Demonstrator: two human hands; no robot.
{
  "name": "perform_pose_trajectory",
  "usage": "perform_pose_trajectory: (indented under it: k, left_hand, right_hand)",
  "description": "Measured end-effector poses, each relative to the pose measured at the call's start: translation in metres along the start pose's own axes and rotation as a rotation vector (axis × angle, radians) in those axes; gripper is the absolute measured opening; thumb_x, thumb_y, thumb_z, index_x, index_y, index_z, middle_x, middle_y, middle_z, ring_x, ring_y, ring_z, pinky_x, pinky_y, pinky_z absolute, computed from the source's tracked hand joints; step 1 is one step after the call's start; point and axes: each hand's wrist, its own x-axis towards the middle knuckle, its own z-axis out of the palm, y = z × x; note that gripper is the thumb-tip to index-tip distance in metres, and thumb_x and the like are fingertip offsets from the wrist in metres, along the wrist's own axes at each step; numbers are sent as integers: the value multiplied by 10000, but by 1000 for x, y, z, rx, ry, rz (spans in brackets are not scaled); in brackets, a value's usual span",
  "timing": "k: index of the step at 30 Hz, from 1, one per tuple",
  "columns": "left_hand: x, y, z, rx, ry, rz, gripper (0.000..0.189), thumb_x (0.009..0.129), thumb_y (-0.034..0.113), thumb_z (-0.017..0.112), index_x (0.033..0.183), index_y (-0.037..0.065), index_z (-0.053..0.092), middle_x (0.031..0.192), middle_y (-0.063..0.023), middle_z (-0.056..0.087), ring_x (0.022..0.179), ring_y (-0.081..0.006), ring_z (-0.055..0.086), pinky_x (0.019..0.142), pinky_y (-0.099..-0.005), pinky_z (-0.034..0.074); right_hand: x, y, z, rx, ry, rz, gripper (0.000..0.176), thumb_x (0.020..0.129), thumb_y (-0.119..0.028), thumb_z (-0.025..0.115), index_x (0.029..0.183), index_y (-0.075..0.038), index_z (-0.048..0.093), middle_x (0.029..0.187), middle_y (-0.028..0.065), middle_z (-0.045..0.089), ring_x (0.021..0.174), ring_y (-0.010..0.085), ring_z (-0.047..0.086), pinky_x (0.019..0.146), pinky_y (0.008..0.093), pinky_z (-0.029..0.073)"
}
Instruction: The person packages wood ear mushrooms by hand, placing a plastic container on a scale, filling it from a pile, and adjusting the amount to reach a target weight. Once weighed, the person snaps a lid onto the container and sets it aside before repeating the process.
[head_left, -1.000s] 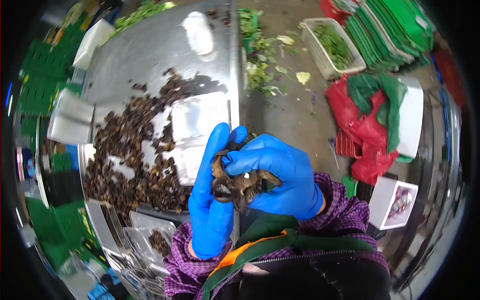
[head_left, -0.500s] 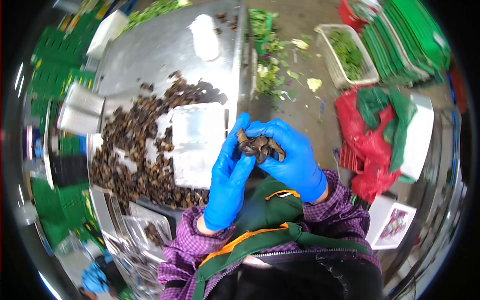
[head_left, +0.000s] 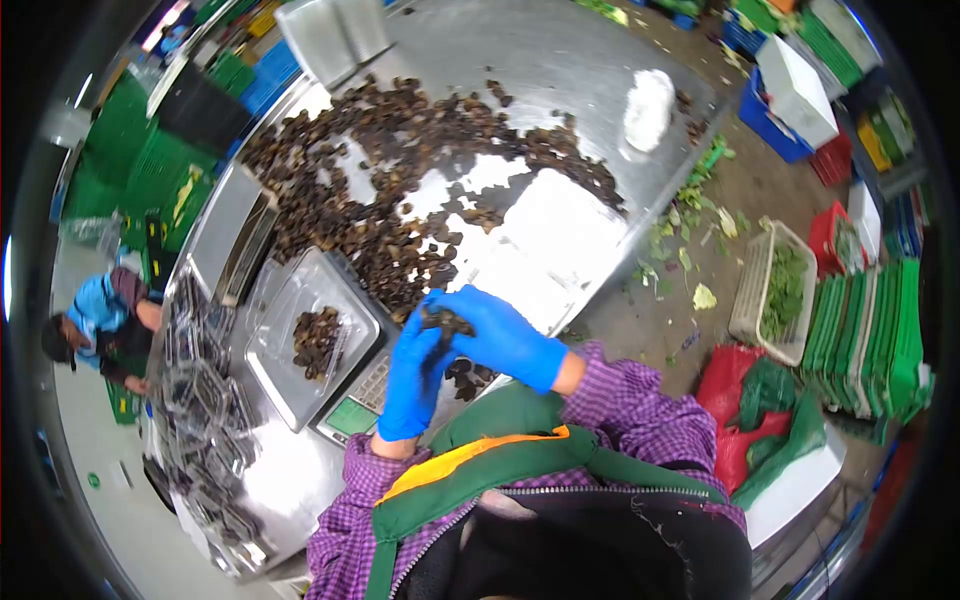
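Observation:
Both my hands wear blue gloves and meet above the table's near edge. My left hand (head_left: pixel 412 375) and my right hand (head_left: pixel 505 338) are closed around a few dark brown mushroom-like pieces (head_left: pixel 447 321) between the fingertips. A large spread of similar brown pieces (head_left: pixel 400 130) covers the metal table (head_left: pixel 540 60). Just left of my hands, a clear plastic container (head_left: pixel 318 345) with some brown pieces in it rests on a scale (head_left: pixel 352 416) with keys and a green display. Beyond my right hand lies a white tray or block (head_left: pixel 560 235).
Stacked clear containers (head_left: pixel 200 410) stand at the left. A co-worker (head_left: pixel 100 315) in blue is at the far left. A white bundle (head_left: pixel 649 112) lies on the table. To the right are a leaf-filled crate (head_left: pixel 770 290), green crates (head_left: pixel 865 335) and red bags (head_left: pixel 728 400).
The view has turned left, bringing the scale, containers and co-worker into fuller view. My hands, still together around brown pieces, now appear lower and further left, near the scale.

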Motion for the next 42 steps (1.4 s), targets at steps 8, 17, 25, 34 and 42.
perform_pose_trajectory:
  k: [8, 17, 25, 34, 42]
  left_hand:
    - [-17, 65, -133, 43, 467, 518, 536, 900, 57, 500, 1421, 58, 379, 1334, -83, 507, 1134, -185, 542, 948, -308, 443]
    - [-7, 66, -195, 179, 579, 459, 530, 907, 58, 517, 1423, 65, 396, 1407, -72, 450, 1172, -176, 500, 988, -283, 386]
    - [-16, 72, -201, 268, 901, 604, 394, 914, 39, 526, 1308, 9, 519, 1340, -112, 524, 1235, -242, 486, 1063, -341, 347]
    - [-33, 50, -210, 239, 961, 591, 360, 922, 51, 531, 1279, 10, 550, 1261, -89, 576, 1157, -165, 520, 1021, -284, 377]
    - [-40, 15, -207, 346, 925, 619, 584, 860, 61, 627, 1401, 60, 407, 1404, -104, 461, 1266, -221, 453, 1049, -385, 352]
  right_hand:
    - [153, -2, 173, 56, -327, -252, 410, 762, -103, 653, 1167, -88, 597, 979, 187, 587, 933, 367, 586, 824, 430, 475]
    - [207, 26, 165, 45, -297, -317, 558, 766, -102, 680, 1298, -87, 512, 1251, 174, 540, 1170, 332, 515, 1014, 387, 411]
    - [247, 132, 133, -736, -664, -38, 912, 593, -392, 815, 1399, -255, 410, 1455, 198, 306, 1325, 411, 320, 990, 591, 360]
    - [197, 162, 122, -608, -673, -31, 339, 688, -147, 725, 1015, -85, 659, 1000, 178, 586, 913, 338, 609, 811, 428, 501]
    - [213, 45, 95, -109, -490, 126, 409, 709, -113, 698, 1090, 1, 603, 983, 159, 648, 937, 255, 638, 832, 334, 507]
